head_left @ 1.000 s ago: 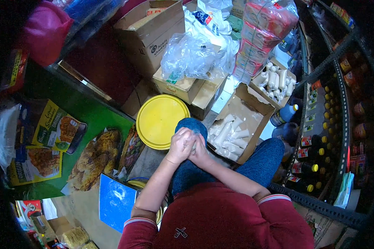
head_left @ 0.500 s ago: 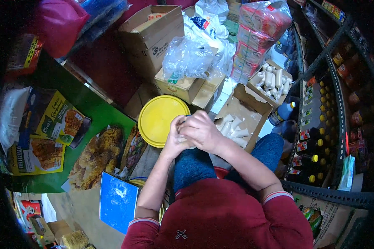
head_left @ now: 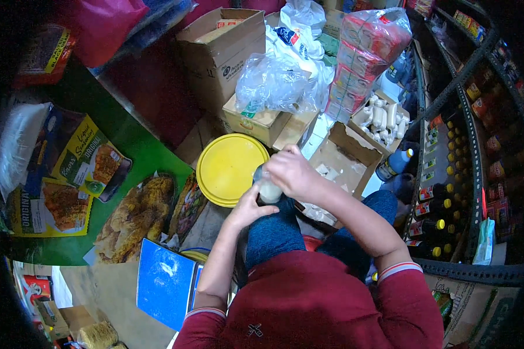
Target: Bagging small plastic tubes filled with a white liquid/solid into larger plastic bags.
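Observation:
Over my left thigh, I hold a small clear plastic bag of white powder with both hands. My left hand is curled around its lower part, the thumb extended along the bottom. The fingers of my right hand are closed at the bag's upper end, slightly blurred; their exact grip is hidden. Just left of the bag lies a round yellow lid. To the right, an open cardboard box has white pieces inside that look like small plastic bags. Behind it, another box holds several filled white packets.
A blue scale-like plate dusted with white powder is by my left forearm. Cartons and a crumpled clear plastic bag stand ahead, beside wrapped red packs. Shelves of dark bottles line the right, near a blue bottle.
My hands have moved apart from a close clasp, showing the powder-filled bag between them. My left hand has turned beneath it, my right stays at the top. The whole view has shifted slightly.

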The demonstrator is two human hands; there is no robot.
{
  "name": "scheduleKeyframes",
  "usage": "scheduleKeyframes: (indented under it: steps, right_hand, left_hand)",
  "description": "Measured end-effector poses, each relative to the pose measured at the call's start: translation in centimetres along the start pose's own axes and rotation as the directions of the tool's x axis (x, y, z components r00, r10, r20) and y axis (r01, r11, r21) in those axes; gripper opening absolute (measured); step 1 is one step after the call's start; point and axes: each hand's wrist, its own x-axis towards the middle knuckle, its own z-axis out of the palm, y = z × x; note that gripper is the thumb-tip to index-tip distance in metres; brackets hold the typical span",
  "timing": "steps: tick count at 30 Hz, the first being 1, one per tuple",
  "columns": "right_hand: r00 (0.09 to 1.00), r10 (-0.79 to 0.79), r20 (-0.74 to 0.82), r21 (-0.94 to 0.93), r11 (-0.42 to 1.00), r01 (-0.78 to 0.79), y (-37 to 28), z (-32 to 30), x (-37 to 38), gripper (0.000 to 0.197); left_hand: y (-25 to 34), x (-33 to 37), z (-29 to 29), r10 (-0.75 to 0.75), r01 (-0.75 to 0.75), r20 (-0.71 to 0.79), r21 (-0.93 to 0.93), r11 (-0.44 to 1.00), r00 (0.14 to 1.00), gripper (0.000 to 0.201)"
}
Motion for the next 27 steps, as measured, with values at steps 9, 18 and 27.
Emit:
scheduleKeyframes:
  steps: [9,18,27]
  right_hand:
    - [0.965,0.040,-0.258,0.141,0.990,-0.004,-2.1,-6.9,4.4,0.013]
    - [0.992,0.108,-0.072,0.058,0.993,-0.104,1.3,-0.3,-2.2,0.013]
    - [0.997,-0.006,-0.072,0.105,0.994,0.014,-1.4,-3.5,0.6,0.009]
  left_hand:
    - [3.0,-0.1,1.1,0.009,-0.100,-0.209,-0.429,0.898,0.978,0.078]
    - [-1.2,-1.9,0.2,0.027,-0.044,-0.187,-0.086,0.995,0.982,0.113]
    - [5.9,3.1,-3.1,0.218,-0.217,-0.020,-0.217,0.952,0.976,0.054]
